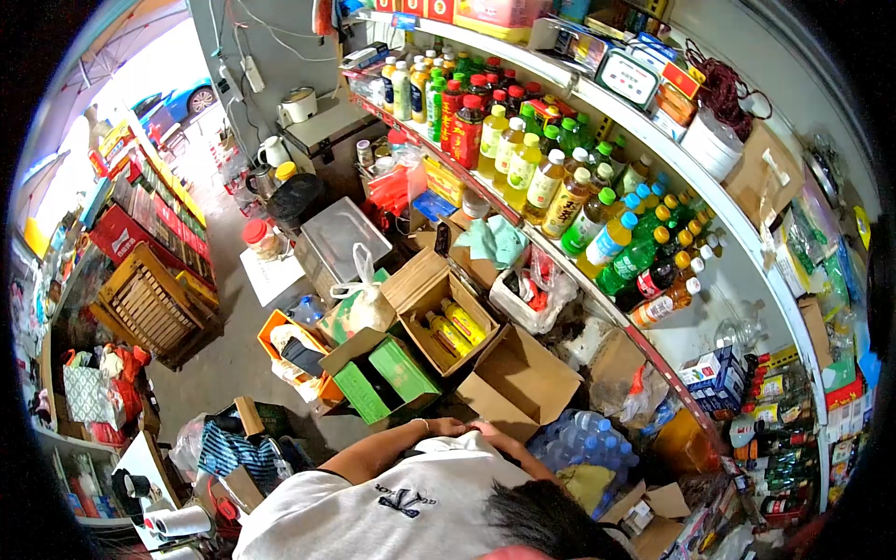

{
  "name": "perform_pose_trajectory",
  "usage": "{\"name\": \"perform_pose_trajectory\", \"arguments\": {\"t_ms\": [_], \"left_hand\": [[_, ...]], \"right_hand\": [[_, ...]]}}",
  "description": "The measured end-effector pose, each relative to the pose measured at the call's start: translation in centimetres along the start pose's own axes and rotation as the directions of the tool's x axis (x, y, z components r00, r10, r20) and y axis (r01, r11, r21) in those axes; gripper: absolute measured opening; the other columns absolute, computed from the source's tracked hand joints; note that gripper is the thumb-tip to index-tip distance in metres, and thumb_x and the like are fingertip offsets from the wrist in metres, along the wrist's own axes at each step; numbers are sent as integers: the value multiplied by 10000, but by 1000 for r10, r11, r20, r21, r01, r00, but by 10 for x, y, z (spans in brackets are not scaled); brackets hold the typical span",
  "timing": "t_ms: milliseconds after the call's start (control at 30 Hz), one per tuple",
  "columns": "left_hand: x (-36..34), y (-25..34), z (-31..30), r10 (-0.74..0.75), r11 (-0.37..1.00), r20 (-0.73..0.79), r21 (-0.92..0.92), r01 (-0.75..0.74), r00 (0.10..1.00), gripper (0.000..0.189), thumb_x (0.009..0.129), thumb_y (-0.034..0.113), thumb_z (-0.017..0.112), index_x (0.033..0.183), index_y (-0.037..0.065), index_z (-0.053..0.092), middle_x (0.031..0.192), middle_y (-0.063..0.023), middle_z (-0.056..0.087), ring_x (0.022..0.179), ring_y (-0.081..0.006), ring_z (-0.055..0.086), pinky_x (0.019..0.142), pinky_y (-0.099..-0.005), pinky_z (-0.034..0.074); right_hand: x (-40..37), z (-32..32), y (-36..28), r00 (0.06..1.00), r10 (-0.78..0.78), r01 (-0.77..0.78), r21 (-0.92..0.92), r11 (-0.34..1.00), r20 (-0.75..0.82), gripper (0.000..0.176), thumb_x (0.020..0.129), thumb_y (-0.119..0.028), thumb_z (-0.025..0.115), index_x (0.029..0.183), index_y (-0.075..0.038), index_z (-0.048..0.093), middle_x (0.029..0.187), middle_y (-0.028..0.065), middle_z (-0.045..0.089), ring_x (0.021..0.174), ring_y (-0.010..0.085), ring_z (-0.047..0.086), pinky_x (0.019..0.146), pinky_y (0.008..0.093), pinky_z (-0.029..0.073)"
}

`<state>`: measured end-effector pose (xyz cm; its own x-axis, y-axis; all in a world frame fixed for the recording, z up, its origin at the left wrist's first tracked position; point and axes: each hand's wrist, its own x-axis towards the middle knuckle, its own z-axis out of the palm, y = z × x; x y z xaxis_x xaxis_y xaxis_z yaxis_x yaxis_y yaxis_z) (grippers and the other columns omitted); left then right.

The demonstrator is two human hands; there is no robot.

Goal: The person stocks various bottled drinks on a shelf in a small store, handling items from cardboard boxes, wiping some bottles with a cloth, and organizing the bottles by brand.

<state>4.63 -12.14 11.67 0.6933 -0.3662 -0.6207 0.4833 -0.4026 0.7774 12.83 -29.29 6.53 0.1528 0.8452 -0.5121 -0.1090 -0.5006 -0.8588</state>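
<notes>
My left hand (446, 427) and my right hand (487, 429) are close together in front of my body, at the hem of my white shirt (420, 499). Their fingers are mostly hidden, so whether they grip anything does not show. A bracelet circles my left wrist. Just beyond the hands is an open cardboard box (532, 373) with its flaps spread. A green carton (385, 378) stands to its left. Farther off, another open cardboard box (417, 287) contains several yellow bottles (453, 329).
Drink bottles (523, 173) line a long shelf (429, 140) ahead and right. Wrapped water bottles (579, 448) sit by my right arm. An orange-and-white box (289, 355), a lidded plastic bin (345, 243) and a wooden chair (154, 303) stand leftward on the floor (233, 345).
</notes>
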Motion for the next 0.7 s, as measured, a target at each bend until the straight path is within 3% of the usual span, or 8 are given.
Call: {"name": "perform_pose_trajectory", "arguments": {"t_ms": [133,167,267,333,367,467,567,700], "left_hand": [[18,-28,4,117,993,35,-16,-117,992,520,820,487,378,1082,66,535,1016,-72,564,915,-190,506,811,-315,390],[14,-24,3,-18,1000,46,-23,19,999,524,821,498,379,1080,72,540,1004,-66,569,914,-177,509,806,-307,396],[11,-26,5,15,996,62,-91,-9,998,483,849,438,377,1123,63,508,1098,-94,531,995,-193,482,856,-318,375],[14,-32,4,-21,1000,72,-19,22,997,528,838,488,352,1109,67,520,1097,-96,531,1003,-220,481,868,-334,363],[16,-35,5,-45,998,72,-33,48,996,534,837,497,348,1105,69,524,1100,-99,529,1007,-222,479,873,-334,359],[4,-23,2,-88,996,46,-4,88,995,559,829,526,342,1109,78,526,1112,-107,522,1017,-227,473,886,-327,349],[25,-53,8,27,997,56,-68,-23,998,637,782,560,381,1125,38,501,1155,-132,488,1064,-238,450,912,-325,327],[33,-58,3,73,996,113,-65,-66,991,637,786,546,416,1139,20,484,1151,-124,491,1069,-233,439,911,-326,325]], "right_hand": [[2,2,4,999,-31,31,-5,1000,-21,545,673,-289,662,1082,13,466,1031,101,530,949,174,491,819,293,386],[3,2,3,998,-67,67,-30,997,-2,562,670,-324,656,1070,23,470,1032,119,531,934,182,502,801,298,398],[9,8,17,999,-33,33,-26,999,10,565,674,-362,646,1045,30,482,1022,132,532,914,182,508,786,302,404],[19,13,24,985,-168,167,-16,986,-33,547,677,-366,645,1030,21,489,1012,119,535,915,171,501,797,299,397],[16,14,30,997,-73,73,108,992,-1,548,677,-359,648,1045,13,485,1009,107,536,917,166,498,808,296,390],[13,16,16,998,56,-57,62,996,19,527,682,-294,650,1082,-3,468,1034,97,532,937,165,492,822,297,385],[17,22,28,988,156,-155,130,979,2,519,677,-257,649,1095,-10,465,1049,97,530,950,168,488,828,297,381],[5,16,4,989,149,-146,90,985,-25,479,683,-190,636,1099,-25,466,1054,90,526,947,168,479,821,299,380]]}}
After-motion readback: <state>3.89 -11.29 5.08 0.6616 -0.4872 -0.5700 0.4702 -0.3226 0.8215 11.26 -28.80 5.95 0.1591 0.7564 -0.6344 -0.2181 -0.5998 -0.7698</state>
